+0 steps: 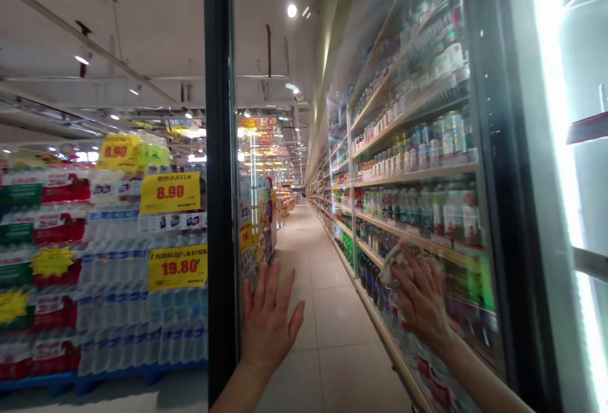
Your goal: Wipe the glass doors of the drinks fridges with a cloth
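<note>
A glass door [304, 286] with a dark frame [221, 166] stands before me, and the aisle shows through its pane. My left hand [270, 315] lies flat on the glass near the left frame edge, fingers spread and holding nothing. On the right side of the pane, my right hand [422, 292] presses a crumpled pale cloth [399, 261] against the glass. Part of the cloth is hidden under the fingers.
Shelves of bottles and cans [413, 147] show on the right through the glass. At left are stacked packs of bottled water [118, 286] with yellow price signs [171, 192]. A bright light strip [555, 115] runs along the right, beside a cabinet interior. Tiled floor [304, 261] stretches ahead.
</note>
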Action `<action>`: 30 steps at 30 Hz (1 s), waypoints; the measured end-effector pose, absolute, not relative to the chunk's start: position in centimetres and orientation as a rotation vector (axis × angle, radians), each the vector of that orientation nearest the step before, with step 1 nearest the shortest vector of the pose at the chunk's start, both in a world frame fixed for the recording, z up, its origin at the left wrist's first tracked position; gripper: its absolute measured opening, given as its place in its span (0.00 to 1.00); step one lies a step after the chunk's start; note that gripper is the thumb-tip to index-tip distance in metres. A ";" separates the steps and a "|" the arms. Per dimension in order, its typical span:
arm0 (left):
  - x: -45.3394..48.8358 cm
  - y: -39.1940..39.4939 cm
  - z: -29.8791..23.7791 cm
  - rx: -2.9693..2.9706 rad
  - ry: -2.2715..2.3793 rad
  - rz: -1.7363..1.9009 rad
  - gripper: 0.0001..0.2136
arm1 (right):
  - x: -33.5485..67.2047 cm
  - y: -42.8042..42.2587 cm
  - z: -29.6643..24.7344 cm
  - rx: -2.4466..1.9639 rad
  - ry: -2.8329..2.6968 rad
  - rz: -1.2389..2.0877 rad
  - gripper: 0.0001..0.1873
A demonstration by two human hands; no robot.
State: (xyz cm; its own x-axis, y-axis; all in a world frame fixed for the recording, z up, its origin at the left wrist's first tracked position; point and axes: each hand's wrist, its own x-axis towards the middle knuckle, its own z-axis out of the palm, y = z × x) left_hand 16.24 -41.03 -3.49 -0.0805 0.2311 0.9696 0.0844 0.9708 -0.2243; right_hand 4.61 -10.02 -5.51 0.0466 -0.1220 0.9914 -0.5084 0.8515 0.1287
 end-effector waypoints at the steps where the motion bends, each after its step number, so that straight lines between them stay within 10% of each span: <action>1: 16.3 -41.1 -3.5 -0.243 -1.651 0.126 0.29 | 4.5 -9.8 -5.5 0.536 -1.507 0.304 0.20; 30: 16.4 -41.0 -3.2 -0.258 -1.642 0.136 0.31 | 6.5 -13.4 -6.0 0.454 -1.455 0.417 0.22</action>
State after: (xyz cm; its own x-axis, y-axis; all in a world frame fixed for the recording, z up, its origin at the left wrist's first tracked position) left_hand 16.36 -41.02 -3.25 -0.0702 0.2485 0.9661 0.0859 0.9664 -0.2423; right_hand 6.54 -13.44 -5.95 0.0744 -0.0032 0.9972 -0.5310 0.8463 0.0423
